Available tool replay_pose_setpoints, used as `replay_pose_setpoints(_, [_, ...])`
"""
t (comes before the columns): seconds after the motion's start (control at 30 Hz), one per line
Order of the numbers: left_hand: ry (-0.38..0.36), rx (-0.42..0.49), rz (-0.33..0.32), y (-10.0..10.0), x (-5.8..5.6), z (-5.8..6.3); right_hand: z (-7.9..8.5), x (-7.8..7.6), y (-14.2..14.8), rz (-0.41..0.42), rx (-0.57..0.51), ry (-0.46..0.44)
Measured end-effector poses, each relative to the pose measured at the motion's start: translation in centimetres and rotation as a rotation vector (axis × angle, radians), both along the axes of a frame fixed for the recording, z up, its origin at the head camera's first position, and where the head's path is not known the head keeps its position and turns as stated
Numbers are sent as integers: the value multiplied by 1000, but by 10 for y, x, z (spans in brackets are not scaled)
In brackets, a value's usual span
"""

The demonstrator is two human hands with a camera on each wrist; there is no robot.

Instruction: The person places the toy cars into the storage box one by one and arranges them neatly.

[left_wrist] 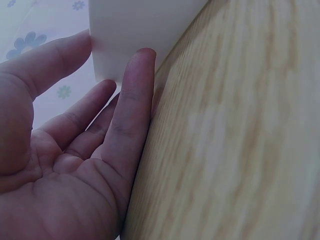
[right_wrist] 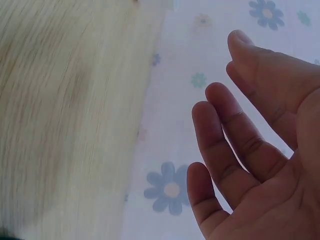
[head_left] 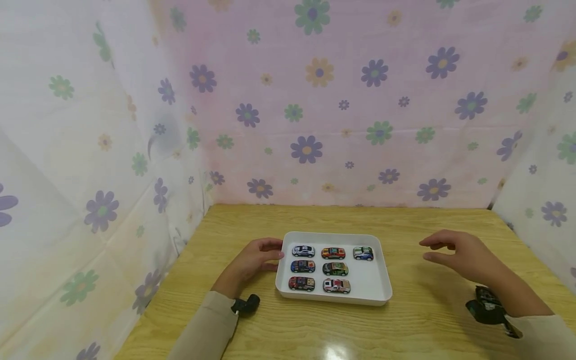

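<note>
A white rectangular tray (head_left: 369,280) lies on the wooden table, holding several small toy cars. They stand in columns: a white-and-blue car (head_left: 303,251), a blue car (head_left: 303,266) and a dark red car (head_left: 302,283) at left. A red-and-yellow car (head_left: 333,253), a green car (head_left: 335,269) and a white-and-red car (head_left: 336,286) fill the middle. One white, green and blue car (head_left: 363,253) is alone at right. My left hand (head_left: 256,262) touches the tray's left wall with extended fingers, thumb at the rim. My right hand (head_left: 465,255) hovers right of the tray, loosely bent and holding nothing.
Floral cloth (head_left: 342,120) hangs behind the wooden table (head_left: 288,327) and along both sides. A dark wrist strap mount (head_left: 246,304) sits at the left sleeve, another dark mount (head_left: 488,306) at the right wrist. Bare tabletop separates the tray from the right hand.
</note>
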State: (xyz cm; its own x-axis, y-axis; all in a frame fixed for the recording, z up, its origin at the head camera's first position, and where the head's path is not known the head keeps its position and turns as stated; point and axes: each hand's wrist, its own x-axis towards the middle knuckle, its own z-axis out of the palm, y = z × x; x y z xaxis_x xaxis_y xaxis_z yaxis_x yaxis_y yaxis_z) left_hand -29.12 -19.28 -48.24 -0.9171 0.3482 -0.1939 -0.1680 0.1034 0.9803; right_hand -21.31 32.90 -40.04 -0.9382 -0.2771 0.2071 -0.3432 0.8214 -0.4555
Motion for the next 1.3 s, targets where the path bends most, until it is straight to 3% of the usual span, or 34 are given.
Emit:
replay_pose_setpoints(0.23, [2, 0, 2, 0, -1, -1, -2, 9, 22, 6, -8, 2])
replay_pose_setpoints(0.53, [2, 3, 6, 0, 0, 1, -17, 19, 61, -5, -111, -23])
replay_pose_setpoints(1.13, [12, -11, 7, 1, 0, -1, -51, 39, 113, -167, -267, -283])
replay_pose_setpoints(1.3, [14, -7, 4, 1, -2, -2, -61, 41, 125, -200, -242, -329])
